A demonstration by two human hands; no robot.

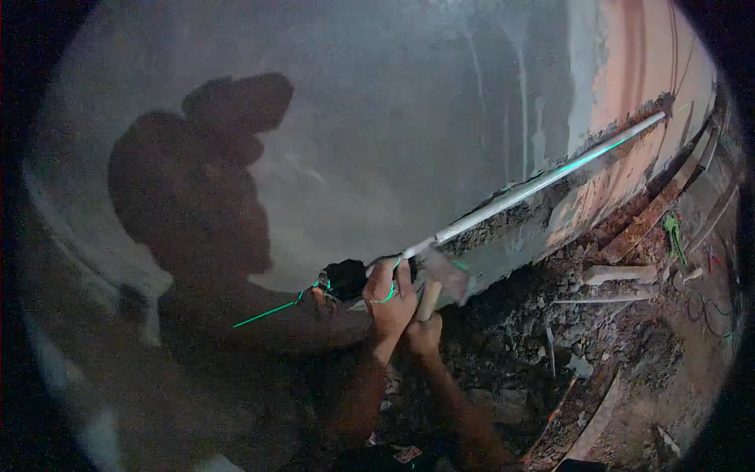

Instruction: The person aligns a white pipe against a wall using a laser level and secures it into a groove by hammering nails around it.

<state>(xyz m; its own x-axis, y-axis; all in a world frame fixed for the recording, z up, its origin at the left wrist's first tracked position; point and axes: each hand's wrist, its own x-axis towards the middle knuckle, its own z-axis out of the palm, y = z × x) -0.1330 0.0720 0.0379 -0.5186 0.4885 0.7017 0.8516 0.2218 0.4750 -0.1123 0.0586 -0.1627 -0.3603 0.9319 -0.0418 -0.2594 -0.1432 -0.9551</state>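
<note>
A long white pipe (543,182) lies at a slant in a rough groove cut into the wall. At its lower end, my left hand (391,303) is closed around a short white end piece (419,247); whether this is a separate fitting cannot be made out. Just to the right and lower, my right hand (425,334) grips the wooden handle of a hammer (429,299). The hammer's head is smeared by motion, close to the wall below the pipe's end. Left of my left hand is a dark hole (346,277) in the wall.
A green laser line (263,315) crosses the wall and pipe. On the rubble (519,346) at right lie a second hammer (580,366), a pale wooden piece (620,274), planks (653,208) and a bright green tool (673,234). A head-shaped shadow darkens the left wall.
</note>
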